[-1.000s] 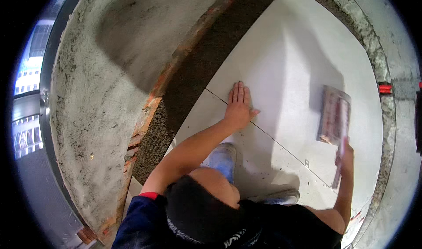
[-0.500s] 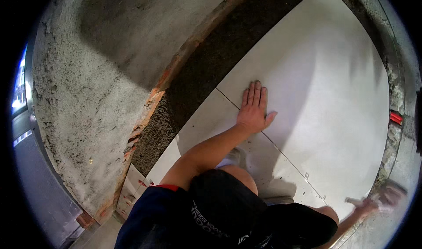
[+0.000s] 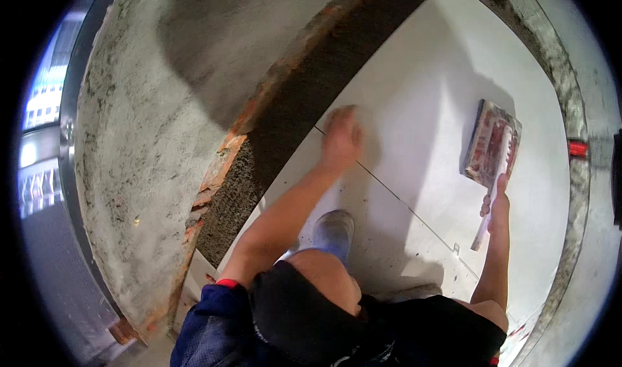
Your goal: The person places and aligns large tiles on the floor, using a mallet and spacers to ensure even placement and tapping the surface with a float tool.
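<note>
My right hand (image 3: pixel 495 202) is closed round the pale handle of a wide, flat-headed float (image 3: pixel 487 143), grimy and reddish, over the large white tile (image 3: pixel 427 108) on the right. My left hand (image 3: pixel 342 137) is blurred, its fingers curled, over the tile near its left edge and the thin joint crossing it; whether it touches the tile or holds anything I cannot tell. A small pale clip (image 3: pixel 457 249) stands in that joint.
Dark mortar (image 3: pixel 311 62) borders the tile on the left, beside a rough concrete wall (image 3: pixel 142 160) with broken brick. A concrete edge (image 3: pixel 570 224) with red pieces (image 3: pixel 578 149) runs at right. My shoe (image 3: pixel 334 231) rests below my left arm; a window (image 3: pixel 45 95) shows far left.
My left hand has risen from flat, spread fingers to a curled, blurred shape a little higher and leftward. The float went out to the lower right, then came back onto the tile's upper right.
</note>
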The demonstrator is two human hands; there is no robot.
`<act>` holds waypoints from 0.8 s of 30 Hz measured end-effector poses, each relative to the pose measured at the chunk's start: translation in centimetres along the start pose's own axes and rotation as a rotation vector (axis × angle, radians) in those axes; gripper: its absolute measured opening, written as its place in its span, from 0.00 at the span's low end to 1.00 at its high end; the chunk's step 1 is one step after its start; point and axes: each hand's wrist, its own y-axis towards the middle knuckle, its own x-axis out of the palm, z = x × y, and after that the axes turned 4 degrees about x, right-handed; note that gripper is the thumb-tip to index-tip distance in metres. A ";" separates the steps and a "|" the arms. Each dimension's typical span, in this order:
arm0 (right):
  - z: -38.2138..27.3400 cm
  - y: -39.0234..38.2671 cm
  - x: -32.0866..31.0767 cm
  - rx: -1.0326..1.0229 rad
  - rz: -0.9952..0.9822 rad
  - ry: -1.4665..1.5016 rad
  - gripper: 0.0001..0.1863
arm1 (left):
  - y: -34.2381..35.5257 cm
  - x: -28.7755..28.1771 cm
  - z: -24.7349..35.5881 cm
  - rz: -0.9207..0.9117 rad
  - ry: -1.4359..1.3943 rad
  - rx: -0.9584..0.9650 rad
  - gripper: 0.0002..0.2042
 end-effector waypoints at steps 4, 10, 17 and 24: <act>3.7 -2.9 -0.5 0.039 -0.056 0.043 0.35 | 1.6 -5.0 -4.7 0.007 -0.117 -0.513 0.14; 5.2 -5.7 -2.0 0.176 -0.048 0.029 0.36 | 1.4 -5.2 -6.8 -0.152 -0.005 -0.567 0.14; 4.4 -9.4 -5.7 -0.003 0.102 -0.060 0.40 | 1.4 -5.1 -7.5 -0.183 0.142 -0.481 0.18; 2.6 -18.9 -18.6 -0.098 0.498 0.337 0.28 | 1.7 -4.6 -10.6 -0.201 0.332 -0.405 0.21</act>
